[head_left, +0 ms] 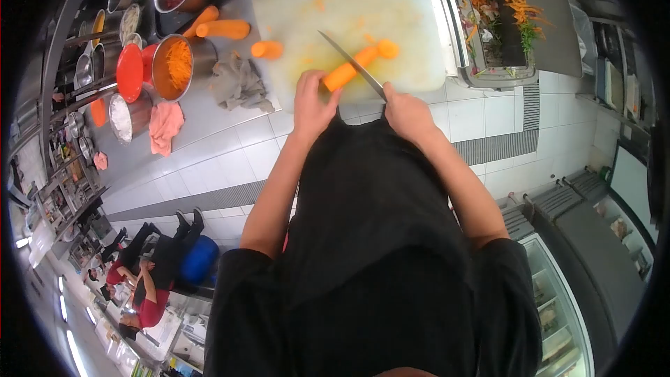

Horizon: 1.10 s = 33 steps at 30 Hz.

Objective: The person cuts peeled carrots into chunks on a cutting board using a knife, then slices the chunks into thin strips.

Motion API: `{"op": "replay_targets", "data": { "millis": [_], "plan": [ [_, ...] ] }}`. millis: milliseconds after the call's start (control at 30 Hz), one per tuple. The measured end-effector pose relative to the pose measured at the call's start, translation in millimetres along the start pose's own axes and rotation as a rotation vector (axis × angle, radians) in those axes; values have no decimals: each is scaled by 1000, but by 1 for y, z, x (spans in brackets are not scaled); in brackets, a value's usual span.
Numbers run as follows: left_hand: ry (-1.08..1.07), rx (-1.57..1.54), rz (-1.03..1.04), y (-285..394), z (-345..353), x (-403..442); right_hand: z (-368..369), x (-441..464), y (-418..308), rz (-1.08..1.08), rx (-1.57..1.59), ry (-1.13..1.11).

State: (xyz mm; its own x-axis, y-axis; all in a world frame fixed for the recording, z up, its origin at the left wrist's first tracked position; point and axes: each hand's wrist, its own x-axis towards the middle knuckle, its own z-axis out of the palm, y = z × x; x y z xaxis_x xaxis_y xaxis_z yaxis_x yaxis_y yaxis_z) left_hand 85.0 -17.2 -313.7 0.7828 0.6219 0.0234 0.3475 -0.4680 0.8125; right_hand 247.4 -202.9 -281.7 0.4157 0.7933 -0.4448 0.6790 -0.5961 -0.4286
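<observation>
A carrot (pixel 342 76) lies at a slant on the white cutting board (pixel 293 0). My left hand (pixel 314 106) pinches its near end between thumb and fingers. In my right hand (pixel 410 113) is the handle of a knife (pixel 338 47), whose blade crosses over the carrot with the tip pointing to the far left. Whether the edge has entered the carrot, I cannot tell. A short carrot end piece (pixel 388 49) sits at the carrot's far end. Another carrot piece (pixel 266 49) rests at the board's left edge.
Left of the board are more carrots (pixel 223 29), a grey cloth (pixel 239 82), a pot of shredded carrot (pixel 197 63) and a pink cloth (pixel 166 128). A waste bin (pixel 497 77) with peelings stands at the right. Other people (pixel 150 293) work in the background at lower left.
</observation>
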Motion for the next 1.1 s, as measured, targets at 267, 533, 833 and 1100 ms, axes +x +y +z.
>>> {"op": "replay_targets", "data": {
  "millis": [267,533,833,1100],
  "plan": [
    [-107,362,243,29,-2,31,2,-15,4,2,6,17],
    [97,-191,-22,8,8,1,3,-26,1,-21,54,15],
    [145,-156,27,5,8,-11,4,-31,-7,14,-57,-5],
    [-93,273,130,20,2,-1,2,-38,-9,21,-64,18]
  ]
}}
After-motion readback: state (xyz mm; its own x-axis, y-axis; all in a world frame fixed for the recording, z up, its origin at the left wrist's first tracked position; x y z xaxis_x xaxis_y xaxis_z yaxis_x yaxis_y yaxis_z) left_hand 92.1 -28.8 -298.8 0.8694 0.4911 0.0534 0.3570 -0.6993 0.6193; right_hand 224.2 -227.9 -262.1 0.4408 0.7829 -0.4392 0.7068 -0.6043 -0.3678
